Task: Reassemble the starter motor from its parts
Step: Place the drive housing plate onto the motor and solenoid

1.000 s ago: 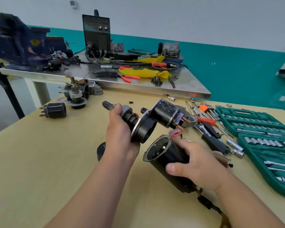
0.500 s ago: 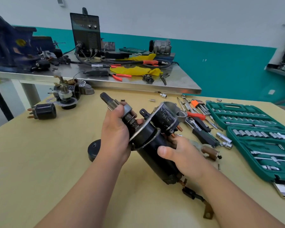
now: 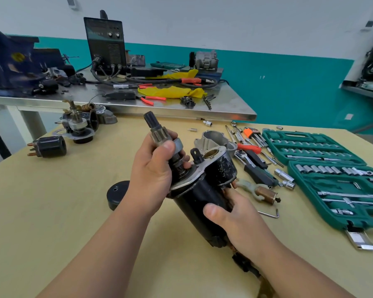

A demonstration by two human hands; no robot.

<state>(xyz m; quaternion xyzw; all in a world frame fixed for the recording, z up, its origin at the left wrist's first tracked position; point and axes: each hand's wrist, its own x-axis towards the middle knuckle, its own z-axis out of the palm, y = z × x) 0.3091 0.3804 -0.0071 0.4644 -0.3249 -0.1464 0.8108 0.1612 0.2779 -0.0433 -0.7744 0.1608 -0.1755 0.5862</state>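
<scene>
Above the wooden table (image 3: 52, 211) I hold the starter motor. My left hand (image 3: 153, 171) grips its pinion shaft (image 3: 157, 132), which sticks up and to the left. My right hand (image 3: 235, 218) grips the black cylindrical motor housing (image 3: 200, 201) from the right and below. The housing sits flush against the metal plate carrying the black solenoid (image 3: 222, 168). A silver nose housing (image 3: 215, 138) lies just behind on the table. A black end cap (image 3: 116, 194) lies left of my left wrist. The fork lever with a copper plunger (image 3: 261, 192) lies to the right.
Two open green socket sets (image 3: 332, 168) fill the right side, with ratchets, screwdrivers and hex keys (image 3: 254, 151) beside them. A second solenoid (image 3: 50, 146) and a dismantled motor (image 3: 80, 125) lie far left. A steel bench (image 3: 138, 104) with a welder stands behind.
My right hand has brought the black housing up against the plate held by my left hand. The two were apart a second ago and are now joined, tilted more upright.
</scene>
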